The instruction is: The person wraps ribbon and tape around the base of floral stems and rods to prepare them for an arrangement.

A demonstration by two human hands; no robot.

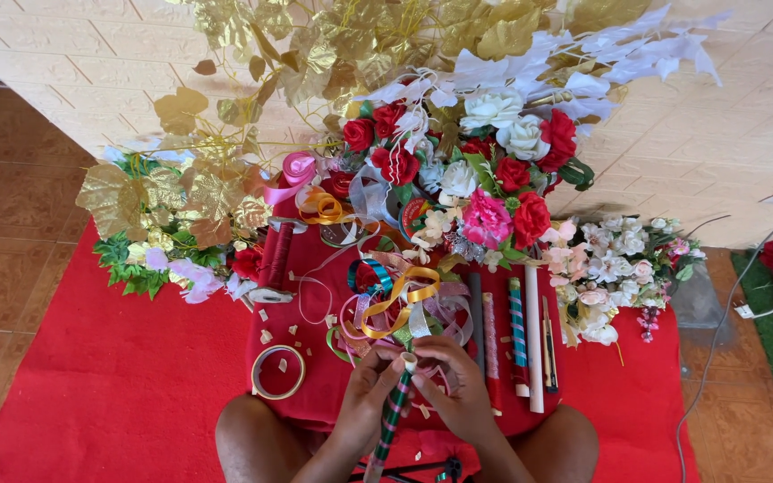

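Both hands, left hand [364, 386] and right hand [458, 389], pinched the top of a stick [393, 413] at six o'clock, green ribbon wound nearly to its tip, a short white end left bare.

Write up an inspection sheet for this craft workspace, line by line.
Surface: small table under a red cloth, standing on a red mat.
Job's things: stick wrapped in green and red ribbon, white end up, held in both hands.
Clutter: loose ribbon curls, tape ring, row of wrapped and plain sticks, paper scraps.
Grip: left hand and right hand both closed around the stick near its top.
Cables: white cable running from a wall plug at right across the floor.
Surroundings: gold leaves, red and white artificial flowers, pale brick-pattern wall, tiled floor.
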